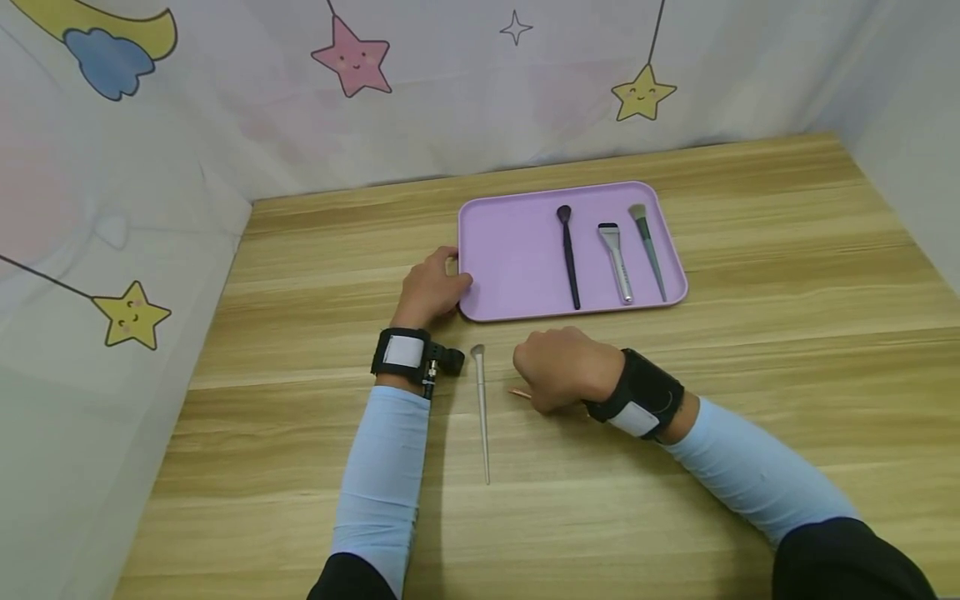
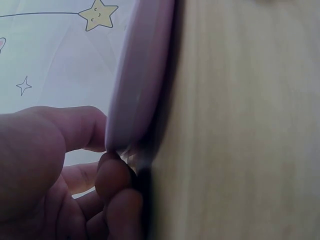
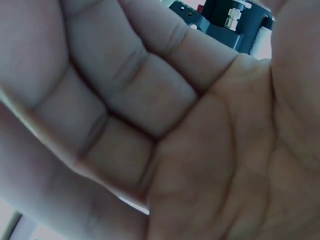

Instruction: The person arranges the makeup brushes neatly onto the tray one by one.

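My left hand [image 1: 430, 289] grips the left edge of a lilac tray [image 1: 510, 250]. In the left wrist view its thumb [image 2: 82, 125] lies against the upper side of the rim, with curled fingers below. Over the table, in front of the tray, my right hand [image 1: 568, 367] has its fingers curled about a thin copper-coloured brush handle [image 1: 518, 392]. Only a short piece of that handle shows; the rest is hidden by the hand. Curled fingers [image 3: 130, 90] and the palm fill the right wrist view. Between the hands a pale silver makeup brush [image 1: 482, 417] lies on the table, bristles toward the tray.
On the tray lie a black makeup brush [image 1: 568, 258], a flat silver brush [image 1: 617, 262] with dark bristles and a green-handled brush [image 1: 649, 250]. Beneath is a wood-grain table [image 1: 787, 333]. A white curtain [image 1: 450, 125] with stars hangs behind and at the left.
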### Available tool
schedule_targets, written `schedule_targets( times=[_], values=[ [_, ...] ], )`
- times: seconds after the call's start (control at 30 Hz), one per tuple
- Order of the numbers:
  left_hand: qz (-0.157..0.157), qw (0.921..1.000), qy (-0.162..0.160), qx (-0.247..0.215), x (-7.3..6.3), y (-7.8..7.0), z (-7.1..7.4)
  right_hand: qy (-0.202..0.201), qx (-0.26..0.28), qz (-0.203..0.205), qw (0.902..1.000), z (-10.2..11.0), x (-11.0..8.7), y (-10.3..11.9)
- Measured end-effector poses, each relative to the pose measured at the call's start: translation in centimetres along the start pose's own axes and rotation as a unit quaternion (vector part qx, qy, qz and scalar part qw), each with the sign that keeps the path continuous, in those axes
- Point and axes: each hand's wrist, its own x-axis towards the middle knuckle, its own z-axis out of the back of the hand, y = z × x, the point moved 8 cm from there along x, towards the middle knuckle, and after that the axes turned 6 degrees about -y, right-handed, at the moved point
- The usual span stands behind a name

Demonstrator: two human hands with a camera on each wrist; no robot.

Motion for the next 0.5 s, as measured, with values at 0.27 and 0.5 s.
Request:
schedule_targets(
  times=[0.27,0.5],
  values=[
    [-0.003,1.0000,-0.002,0.005,0.1,0.1,0.0,-0.025,0.020,0.008,0.9995,0.3,0.4,-0.2],
    [0.001,1.0000,-0.002,-0.002,0.0,0.1,0.0,-0.092,0.035,0.027,0.9948,1.3,0.7,-0.4]
  ],
)
